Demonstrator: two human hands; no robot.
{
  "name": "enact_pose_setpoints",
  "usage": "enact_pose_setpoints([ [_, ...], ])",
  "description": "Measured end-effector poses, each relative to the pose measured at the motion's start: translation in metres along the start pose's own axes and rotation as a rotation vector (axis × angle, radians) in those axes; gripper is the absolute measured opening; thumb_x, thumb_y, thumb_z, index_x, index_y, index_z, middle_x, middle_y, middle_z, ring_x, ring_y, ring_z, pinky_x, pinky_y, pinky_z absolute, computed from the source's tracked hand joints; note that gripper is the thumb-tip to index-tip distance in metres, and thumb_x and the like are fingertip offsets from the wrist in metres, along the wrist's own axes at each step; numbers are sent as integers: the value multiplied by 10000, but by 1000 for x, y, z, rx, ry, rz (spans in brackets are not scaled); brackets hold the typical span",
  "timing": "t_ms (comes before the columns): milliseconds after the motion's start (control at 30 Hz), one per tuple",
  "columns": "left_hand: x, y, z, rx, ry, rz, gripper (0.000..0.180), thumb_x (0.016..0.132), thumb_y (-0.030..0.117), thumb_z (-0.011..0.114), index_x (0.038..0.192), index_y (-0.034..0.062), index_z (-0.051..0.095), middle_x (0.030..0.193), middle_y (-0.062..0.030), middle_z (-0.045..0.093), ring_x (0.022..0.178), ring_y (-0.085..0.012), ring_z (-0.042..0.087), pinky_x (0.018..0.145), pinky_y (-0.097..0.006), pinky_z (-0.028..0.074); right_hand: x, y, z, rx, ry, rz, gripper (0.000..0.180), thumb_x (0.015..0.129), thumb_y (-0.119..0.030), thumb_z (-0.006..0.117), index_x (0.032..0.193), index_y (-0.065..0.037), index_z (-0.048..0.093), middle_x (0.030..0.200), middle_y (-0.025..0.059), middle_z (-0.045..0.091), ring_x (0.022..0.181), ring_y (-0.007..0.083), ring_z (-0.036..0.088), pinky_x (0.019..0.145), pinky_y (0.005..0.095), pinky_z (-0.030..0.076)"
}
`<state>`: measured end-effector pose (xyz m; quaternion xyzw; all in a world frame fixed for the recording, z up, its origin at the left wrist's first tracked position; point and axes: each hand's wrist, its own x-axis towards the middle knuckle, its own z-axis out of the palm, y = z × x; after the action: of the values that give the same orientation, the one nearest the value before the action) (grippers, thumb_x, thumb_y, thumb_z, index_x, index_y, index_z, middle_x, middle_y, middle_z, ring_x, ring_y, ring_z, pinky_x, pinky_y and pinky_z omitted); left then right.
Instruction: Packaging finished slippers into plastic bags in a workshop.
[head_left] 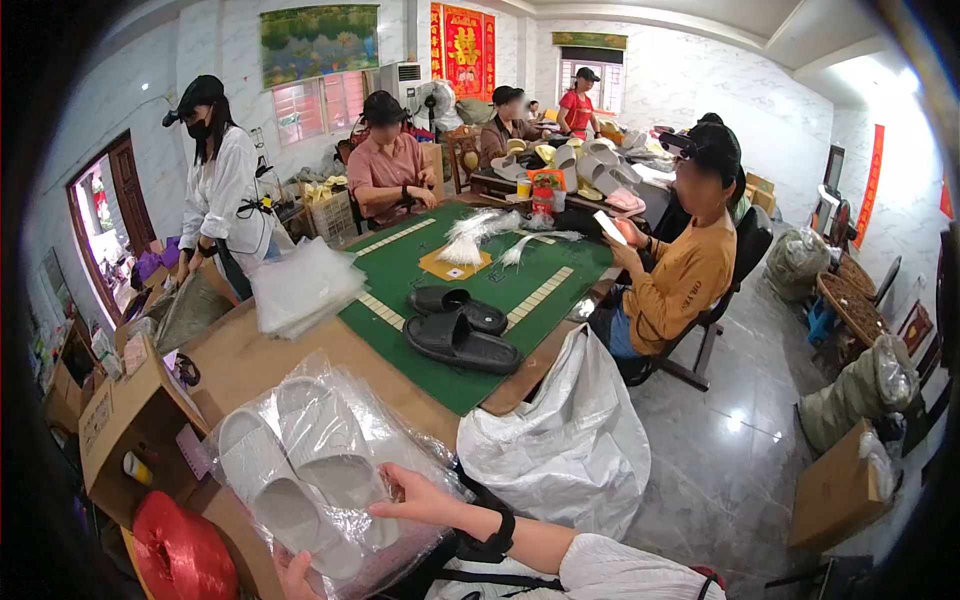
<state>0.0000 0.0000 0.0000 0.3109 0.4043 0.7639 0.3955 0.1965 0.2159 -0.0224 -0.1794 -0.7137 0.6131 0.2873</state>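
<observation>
A pair of light grey slide slippers (290, 505) lies inside a clear plastic bag (385, 415) close in front of me. My right hand (420, 496) pinches the bag's right side beside the slippers, thumb and fingers closed on the film. At the lower edge my left hand (295, 574) grips the near end of the bag; only part of it shows. Beyond, a pair of black slide slippers (460, 340) sits on the green table mat (420, 385). A stack of clear plastic bags (305, 285) is at the table's left side.
A cardboard box (135, 440) and a roll of red plastic twine (185, 550) stand at my left. A white woven sack (560, 440) hangs at the table's near right edge. White strands (475, 235) lie on the mat. Several people sit or stand around; one holds a phone (610, 227).
</observation>
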Motion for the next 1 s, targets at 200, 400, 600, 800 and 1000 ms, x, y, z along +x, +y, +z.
enact_pose_setpoints([
  [200,-12,0,15,702,172,108,347,923,32,530,1240,-51,644,1425,-301,509,1312,-422,498,1089,-434,407,-3,-16,20,-216,236,-34,724,839,-381,788,1331,37,458,1006,205,631,835,307,626,756,403,514],
  [400,-11,-34,7,501,18,150,431,964,103,536,1369,-42,534,1403,-262,524,1272,-367,536,1067,-430,427,-7,-33,37,-171,301,-27,657,871,-335,746,1327,28,443,1004,241,645,870,364,649,766,440,509],
  [600,-4,-24,46,164,223,-173,527,998,173,543,1461,-45,413,1387,-212,533,1238,-328,561,1050,-428,456,-11,-33,47,-104,328,-32,619,880,-331,768,1291,17,462,943,142,630,767,209,599,668,364,484],
  [800,-3,-22,53,-20,194,-109,655,876,175,616,1473,23,392,1333,-155,551,1192,-316,586,999,-460,509,-10,-22,54,9,225,5,573,920,-277,732,1304,41,448,1100,183,640,971,213,625,816,352,509],
  [1000,-6,-35,27,38,211,-218,552,981,147,584,1465,-46,401,1352,-194,560,1188,-307,593,1015,-437,496,-6,-10,60,42,205,-102,591,936,-314,690,1333,38,428,1059,237,638,864,283,639,762,383,509],
])
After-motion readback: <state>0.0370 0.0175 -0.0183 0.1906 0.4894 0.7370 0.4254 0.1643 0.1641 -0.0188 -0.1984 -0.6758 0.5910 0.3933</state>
